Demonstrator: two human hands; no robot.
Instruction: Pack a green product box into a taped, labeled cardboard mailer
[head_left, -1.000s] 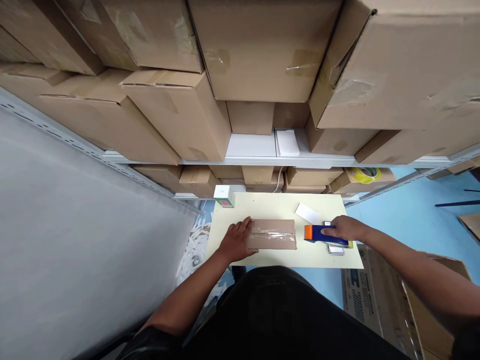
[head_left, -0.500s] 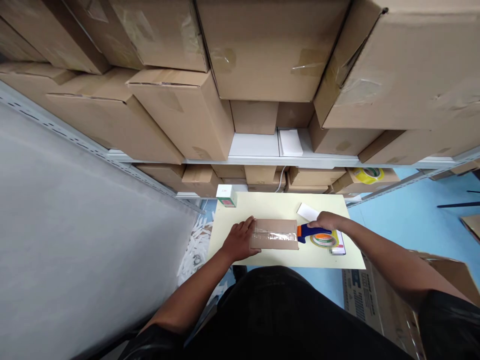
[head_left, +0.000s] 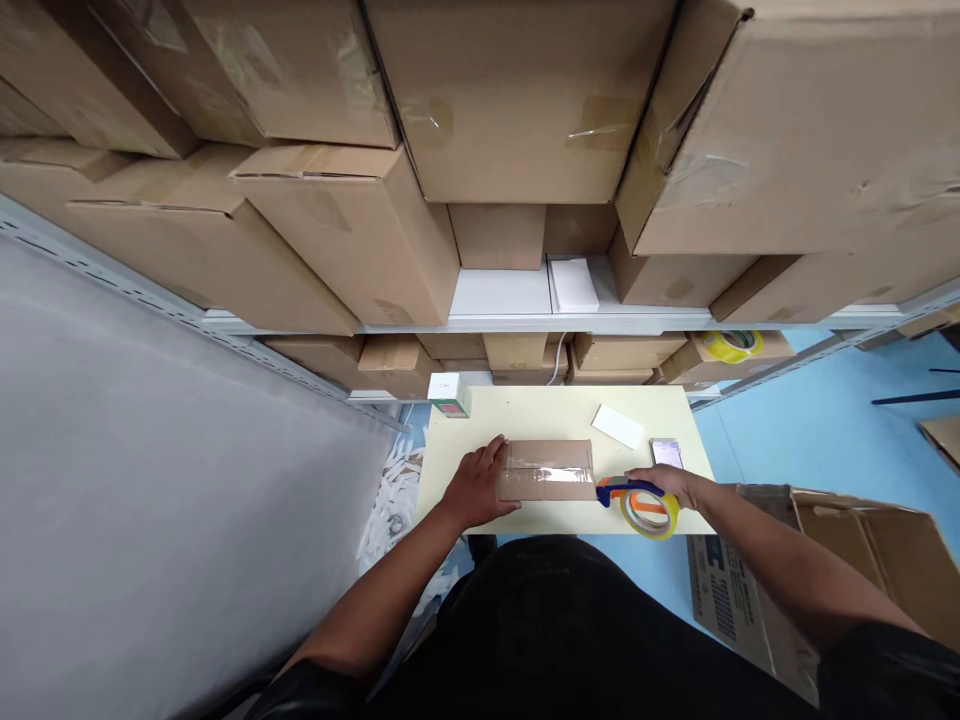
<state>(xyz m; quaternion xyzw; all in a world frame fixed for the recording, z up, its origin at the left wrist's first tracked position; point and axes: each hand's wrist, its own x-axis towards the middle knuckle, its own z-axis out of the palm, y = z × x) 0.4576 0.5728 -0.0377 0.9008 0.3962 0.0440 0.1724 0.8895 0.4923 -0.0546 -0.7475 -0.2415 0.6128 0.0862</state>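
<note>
Your left hand clamps the carton at nine o'clock, likely steadying it; your right hand grips the tape dispenser.

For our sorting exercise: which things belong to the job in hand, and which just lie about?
Job:
long brown cardboard box, clear-taped, held by the left hand
blue and orange plastic tape dispenser, in the right hand

Lying about:
flat white rectangular piece
small white and green box
lit rectangular phone
round yellow tape roll on a shelved box

A storeroom or packing area, shown by metal shelving stacked with cardboard boxes.
</note>
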